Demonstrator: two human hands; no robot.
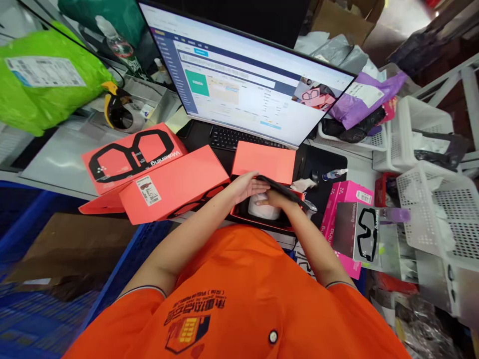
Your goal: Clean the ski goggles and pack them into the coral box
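Note:
In front of me lies an open coral-red box [239,215] with a dark inside. A white-wrapped bundle [265,208] sits in it. My left hand [247,186] is over the box's left side, fingers stretched out flat, beside the upper end of a thin black panel [281,188]. That panel slants across the box and over my right wrist. My right hand [275,198] reaches beneath it, its visible fingers extended onto the bundle; the rest is hidden. A coral lid or flap [264,162] stands behind the box.
Coral boxes [179,182] lie at left, near a tape dispenser [118,107]. Behind are a keyboard [239,139] and a lit monitor [243,75]. Pink boxes [346,192], a small bottle [335,174] and white baskets [437,209] stand at right. Blue crates [112,279] are below left.

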